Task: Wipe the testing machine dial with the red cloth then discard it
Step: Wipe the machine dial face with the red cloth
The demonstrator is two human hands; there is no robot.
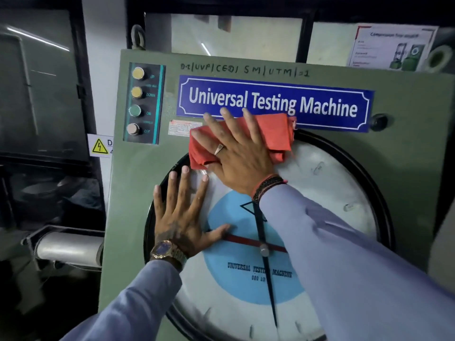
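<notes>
The right hand (236,153) lies flat with its fingers (222,124) spread wide, pressing the crumpled red cloth (273,134) against the green front panel of the testing machine (128,205); the cloth is pinned under the palm rather than gripped, and it straddles the top rim of the round dial (339,183), just below the blue "Universal Testing Machine" nameplate (273,102). A ring shows on one finger and beaded bands circle that wrist, above a pale blue sleeve (344,254). The left hand (182,222) is also open and empty, fingers splayed, resting flat on the left part of the dial glass with its thumb pointing right toward the red pointer (246,239); a gold wristwatch (165,249) sits at its wrist. A long black needle (267,279) runs down across the dial's light blue centre disc. To the left of the nameplate, a vertical strip holds four round push buttons (136,102) marked UP, DOWN, ON and OFF. A yellow electrical hazard sticker (99,146) shows on the wall further left.
</notes>
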